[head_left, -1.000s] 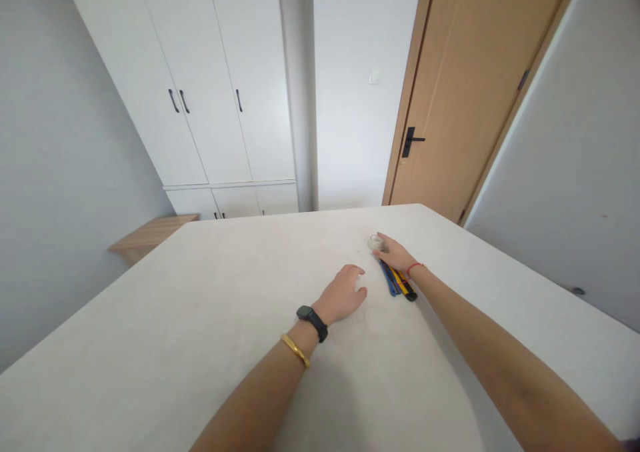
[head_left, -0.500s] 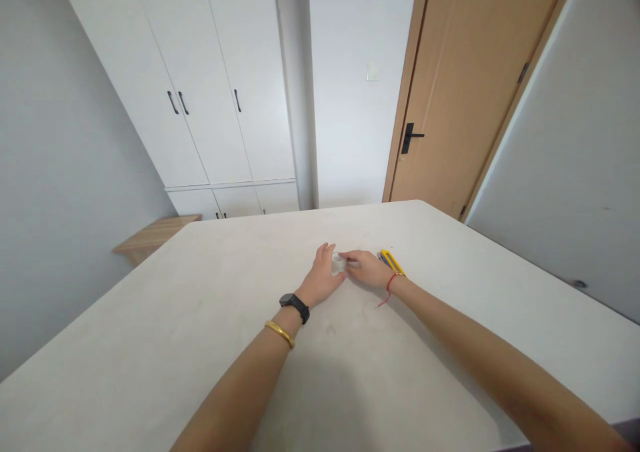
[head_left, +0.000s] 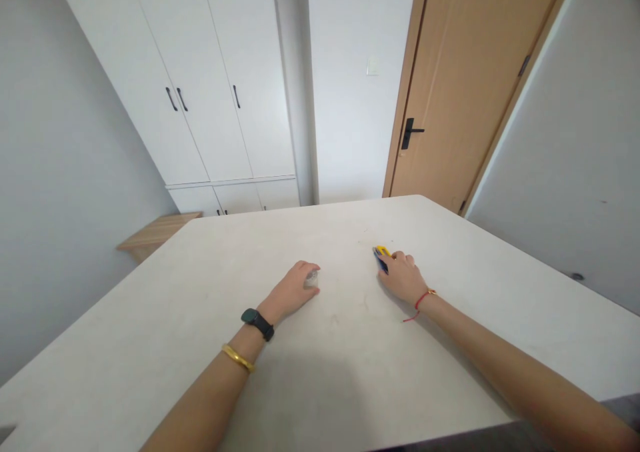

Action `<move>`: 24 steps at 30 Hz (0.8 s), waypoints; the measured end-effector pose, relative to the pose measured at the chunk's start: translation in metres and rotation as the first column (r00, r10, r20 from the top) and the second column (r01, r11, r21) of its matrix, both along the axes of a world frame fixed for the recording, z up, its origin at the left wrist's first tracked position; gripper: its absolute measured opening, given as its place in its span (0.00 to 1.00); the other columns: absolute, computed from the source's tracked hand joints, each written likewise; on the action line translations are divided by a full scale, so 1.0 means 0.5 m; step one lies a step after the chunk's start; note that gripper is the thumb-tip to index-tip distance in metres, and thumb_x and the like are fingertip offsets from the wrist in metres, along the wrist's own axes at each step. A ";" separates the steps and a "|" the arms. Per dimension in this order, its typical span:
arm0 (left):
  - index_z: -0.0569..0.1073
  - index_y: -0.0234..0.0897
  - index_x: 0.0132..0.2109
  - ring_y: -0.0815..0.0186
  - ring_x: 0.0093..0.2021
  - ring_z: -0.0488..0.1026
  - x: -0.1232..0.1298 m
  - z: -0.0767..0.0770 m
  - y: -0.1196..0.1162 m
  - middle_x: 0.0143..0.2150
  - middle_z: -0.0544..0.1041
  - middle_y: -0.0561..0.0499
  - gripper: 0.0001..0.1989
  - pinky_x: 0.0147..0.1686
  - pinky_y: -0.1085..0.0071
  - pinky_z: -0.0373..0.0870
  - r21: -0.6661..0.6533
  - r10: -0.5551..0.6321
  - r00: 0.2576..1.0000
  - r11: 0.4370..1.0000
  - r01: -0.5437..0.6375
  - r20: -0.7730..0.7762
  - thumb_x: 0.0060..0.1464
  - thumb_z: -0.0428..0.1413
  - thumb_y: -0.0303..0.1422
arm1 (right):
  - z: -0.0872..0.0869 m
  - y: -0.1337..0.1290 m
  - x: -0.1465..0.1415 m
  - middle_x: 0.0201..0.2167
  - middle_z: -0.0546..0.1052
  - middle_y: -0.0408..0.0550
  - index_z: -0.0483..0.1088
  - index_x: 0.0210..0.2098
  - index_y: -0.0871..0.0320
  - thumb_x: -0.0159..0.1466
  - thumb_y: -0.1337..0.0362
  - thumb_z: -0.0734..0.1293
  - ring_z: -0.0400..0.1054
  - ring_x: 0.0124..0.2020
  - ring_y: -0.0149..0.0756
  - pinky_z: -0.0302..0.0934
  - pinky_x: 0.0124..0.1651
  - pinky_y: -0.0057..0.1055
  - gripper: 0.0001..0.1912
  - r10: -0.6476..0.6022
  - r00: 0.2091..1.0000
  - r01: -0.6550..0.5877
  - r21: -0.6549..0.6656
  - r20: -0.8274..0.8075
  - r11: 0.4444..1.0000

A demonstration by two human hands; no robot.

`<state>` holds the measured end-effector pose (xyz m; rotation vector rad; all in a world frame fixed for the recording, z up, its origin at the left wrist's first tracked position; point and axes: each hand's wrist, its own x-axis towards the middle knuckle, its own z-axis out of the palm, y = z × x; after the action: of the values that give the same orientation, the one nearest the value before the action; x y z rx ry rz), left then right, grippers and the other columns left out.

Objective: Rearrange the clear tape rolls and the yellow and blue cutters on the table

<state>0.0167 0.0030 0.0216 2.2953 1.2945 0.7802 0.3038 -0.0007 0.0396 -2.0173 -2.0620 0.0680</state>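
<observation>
Drawn apart since the last view: the left hand (head_left: 291, 292), fingers (head_left: 306, 270) cupped over a small clear object (head_left: 312, 279), perhaps glass, as if steadying it on the surface (head_left: 330, 232); the right hand (head_left: 403, 279), fingers (head_left: 405, 259) closed against blue-and-yellow box cutters (head_left: 381, 257), as if gathering them; white cupboards (head_left: 200, 72) and a wooden door (head_left: 450, 85) beyond.

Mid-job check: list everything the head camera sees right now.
table: 1, off-white, filling the lower view
wardrobe: 1, white with black handles, far left
door: 1, light wood with black handle, far right
wall switch: 1, white, wall left of door
wooden shelf: 1, light wood, against left wall
clear object: 1, transparent, on table under left hand
strip-shaped items: count unclear, yellow and blue, at right fingers
left hand: 1, over clear object; black watch, gold bangle
right hand: 1, at strip-shaped items; red wrist string
</observation>
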 end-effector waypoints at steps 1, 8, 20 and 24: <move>0.71 0.38 0.50 0.58 0.51 0.70 -0.016 -0.003 -0.002 0.50 0.72 0.44 0.20 0.54 0.60 0.64 0.009 0.005 1.000 1.000 -0.005 -0.006 0.48 0.57 0.29 | -0.002 -0.003 -0.019 0.47 0.69 0.68 0.72 0.49 0.62 0.61 0.66 0.60 0.63 0.47 0.59 0.60 0.43 0.47 0.19 0.032 0.999 -0.032 -0.001 -0.004 0.999; 0.70 0.35 0.52 0.55 0.54 0.70 -0.178 -0.017 0.009 0.53 0.74 0.41 0.23 0.57 0.56 0.62 0.060 0.316 0.948 0.947 -0.315 -0.022 0.46 0.58 0.31 | -0.020 -0.011 -0.277 0.45 0.69 0.61 0.72 0.45 0.58 0.61 0.62 0.62 0.62 0.47 0.51 0.61 0.45 0.41 0.15 0.219 0.976 -0.219 0.020 -0.019 0.976; 0.70 0.31 0.57 0.52 0.54 0.71 -0.360 -0.028 0.027 0.55 0.74 0.40 0.33 0.55 0.56 0.65 -0.094 0.333 0.943 0.940 -0.329 0.022 0.45 0.55 0.43 | -0.042 -0.045 -0.591 0.52 0.67 0.67 0.67 0.52 0.71 0.60 0.55 0.63 0.59 0.52 0.54 0.60 0.51 0.45 0.28 0.358 0.913 -0.336 0.137 -0.195 0.932; 0.69 0.31 0.57 0.53 0.54 0.71 -0.369 -0.037 0.038 0.56 0.74 0.39 0.33 0.55 0.56 0.66 -0.061 0.357 0.931 0.934 -0.353 0.076 0.44 0.57 0.44 | -0.043 -0.043 -0.605 0.52 0.68 0.66 0.69 0.50 0.70 0.60 0.57 0.61 0.60 0.52 0.54 0.61 0.52 0.45 0.25 0.431 0.884 -0.408 0.153 -0.182 0.900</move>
<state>-0.1677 0.0222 0.0029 1.9904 1.6950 0.9411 0.0012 -0.0221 0.0183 -1.3982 -2.2662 0.2331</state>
